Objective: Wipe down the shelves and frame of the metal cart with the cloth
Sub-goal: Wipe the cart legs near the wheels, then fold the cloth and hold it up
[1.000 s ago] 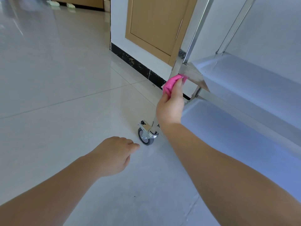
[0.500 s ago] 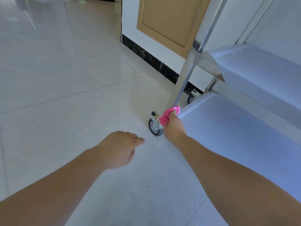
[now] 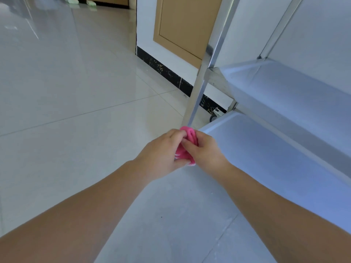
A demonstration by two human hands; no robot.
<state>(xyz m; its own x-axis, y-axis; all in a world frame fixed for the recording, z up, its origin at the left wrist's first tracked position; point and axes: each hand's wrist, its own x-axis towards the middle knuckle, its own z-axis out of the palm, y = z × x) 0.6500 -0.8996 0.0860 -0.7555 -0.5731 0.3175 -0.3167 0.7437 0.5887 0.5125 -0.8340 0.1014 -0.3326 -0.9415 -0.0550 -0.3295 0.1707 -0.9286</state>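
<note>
Both hands [image 3: 163, 154] clutch cloth [image 3: 187, 147] beside cart post [image 3: 199, 88].

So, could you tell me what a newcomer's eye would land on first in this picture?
The bright pink cloth, bunched between the left hand and right hand at centre frame, at the foot of the metal cart's corner post. To the right, the cart's two bare shelves gleam above a glossy tiled floor.

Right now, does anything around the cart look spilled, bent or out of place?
Nothing stands out. The pink cloth is bunched between the left hand and right hand by the front post. Both shelves look bare and level, and the floor looks dry apart from a tiny dark speck.
</note>
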